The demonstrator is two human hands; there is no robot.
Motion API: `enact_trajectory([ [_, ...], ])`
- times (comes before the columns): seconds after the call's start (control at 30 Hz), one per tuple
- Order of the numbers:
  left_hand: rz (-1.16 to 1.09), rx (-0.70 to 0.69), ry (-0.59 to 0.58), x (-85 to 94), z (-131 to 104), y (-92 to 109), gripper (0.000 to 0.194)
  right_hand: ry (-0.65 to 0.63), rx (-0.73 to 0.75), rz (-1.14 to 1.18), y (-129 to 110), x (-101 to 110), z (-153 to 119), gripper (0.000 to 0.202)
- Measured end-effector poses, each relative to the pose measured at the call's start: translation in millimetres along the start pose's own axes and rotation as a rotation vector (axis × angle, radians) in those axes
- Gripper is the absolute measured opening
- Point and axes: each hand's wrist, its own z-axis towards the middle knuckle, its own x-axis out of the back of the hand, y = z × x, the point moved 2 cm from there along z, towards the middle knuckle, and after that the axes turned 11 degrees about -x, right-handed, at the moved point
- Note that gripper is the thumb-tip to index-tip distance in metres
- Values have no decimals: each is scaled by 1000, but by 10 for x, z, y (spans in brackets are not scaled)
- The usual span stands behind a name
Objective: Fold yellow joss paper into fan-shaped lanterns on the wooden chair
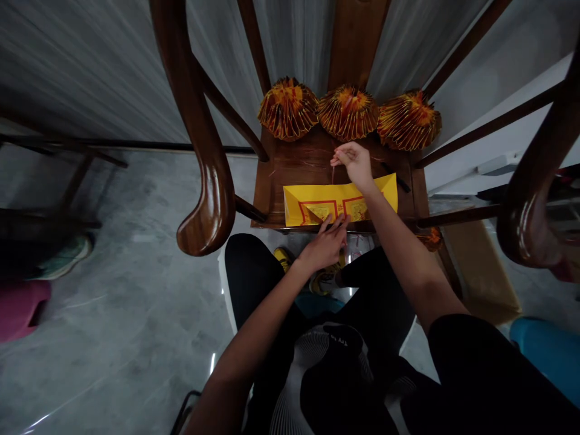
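Note:
A folded yellow paper (299, 205) with red printed borders lies across the near edge of a dark wooden chair seat (272, 181). My left hand (324, 244) rests with its fingertips on the paper's near edge, holding nothing. Above the paper, my right hand (356, 163) pinches a thin red thread (333, 174) that hangs down from its fingers. Three folded gold-and-red paper fans stand in a row at the back of the seat: left (287, 109), middle (348, 112), right (408, 119).
Curved glossy chair arms rise at left (199, 151) and right (534, 199). Below is a grey marble floor (113, 314). A brown cardboard piece (480, 266) lies on the right, a blue object (548, 350) beside it, a pink object (20, 308) at far left.

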Motion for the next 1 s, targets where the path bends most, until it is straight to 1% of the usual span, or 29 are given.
enact_trajectory([
  [0.1, 11, 1, 24, -10, 6, 12, 59, 43, 22, -4, -101, 117, -41, 57],
  [0.2, 36, 8, 15, -14, 20, 29, 49, 40, 42, -22, -157, 139, -61, 50],
  [0.33, 48, 9, 5, -19, 35, 32, 41, 67, 66, -34, -165, 152, -75, 44],
  [0.5, 56, 14, -9, -7, 29, 22, 33, 137, 48, -26, -151, 226, -89, 47],
  [0.6, 62, 10, -29, 12, 26, 28, 26, 127, 33, -25, -171, 234, -104, 47],
  [0.77, 70, 9, -8, 11, 29, 41, 25, 69, 22, -25, -269, 168, -162, 51],
  [0.83, 71, 12, 3, -5, 31, 40, 26, 71, 26, -21, -339, 151, -237, 53],
  [0.9, 71, 18, 9, -23, 34, 35, 26, 75, 29, -9, -423, 144, -374, 55],
  [1.0, 78, 30, 24, -36, 43, 26, 26, 76, 13, 8, -535, 145, -705, 54],
])
